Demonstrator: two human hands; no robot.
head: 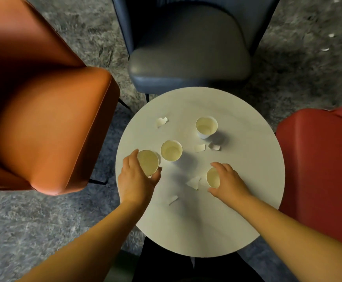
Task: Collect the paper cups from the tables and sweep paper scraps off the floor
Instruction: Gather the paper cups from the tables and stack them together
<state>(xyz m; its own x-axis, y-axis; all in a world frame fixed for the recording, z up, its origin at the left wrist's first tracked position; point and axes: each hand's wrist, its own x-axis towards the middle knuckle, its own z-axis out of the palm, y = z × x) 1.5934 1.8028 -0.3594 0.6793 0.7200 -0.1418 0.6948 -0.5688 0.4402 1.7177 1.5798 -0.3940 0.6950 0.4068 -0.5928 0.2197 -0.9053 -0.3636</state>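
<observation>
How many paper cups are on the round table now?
4. One in the left hand at the table's left edge, one beside it, one farther back, one in the right hand. None seems hidden.

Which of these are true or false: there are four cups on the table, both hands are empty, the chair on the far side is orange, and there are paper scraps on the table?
1. Four paper cups are on the round table. True.
2. Both hands are empty. False: the left hand grips the left cup, and the right hand grips the right cup.
3. The far chair is orange. False: the far chair is dark blue-grey.
4. Paper scraps lie on the table. True.
</observation>
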